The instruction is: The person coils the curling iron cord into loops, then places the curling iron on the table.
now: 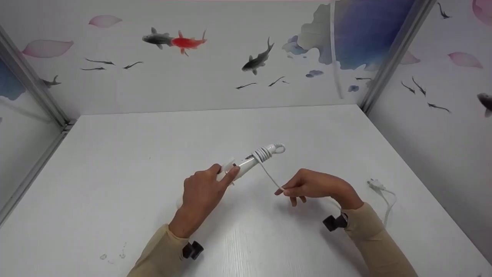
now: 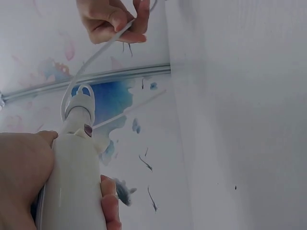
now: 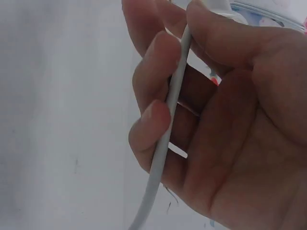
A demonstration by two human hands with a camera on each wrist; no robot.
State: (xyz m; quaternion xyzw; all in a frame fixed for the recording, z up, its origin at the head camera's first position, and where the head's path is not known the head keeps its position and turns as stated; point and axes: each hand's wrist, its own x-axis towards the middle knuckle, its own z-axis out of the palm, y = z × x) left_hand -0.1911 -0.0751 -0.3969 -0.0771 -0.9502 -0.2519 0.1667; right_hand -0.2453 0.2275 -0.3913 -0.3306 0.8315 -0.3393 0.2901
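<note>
My left hand (image 1: 203, 190) grips a white corded appliance (image 1: 245, 168) with a long rounded handle, held tilted with its cord end up and to the right. Several turns of white cord (image 1: 263, 154) are wound round that end, beyond which a small loop sticks out. From the coil the cord runs taut to my right hand (image 1: 317, 184), which pinches it between thumb and index finger. In the right wrist view the cord (image 3: 163, 136) passes down along the curled fingers. A small dark switch (image 2: 88, 130) shows on the handle in the left wrist view. My left hand hides the appliance's lower part.
A white two-pin plug (image 1: 376, 184) lies on the white table (image 1: 127, 154) to the right of my right hand, its cord trailing behind the right sleeve. Printed panels (image 1: 215, 88) with fish and petals stand at the back and sides.
</note>
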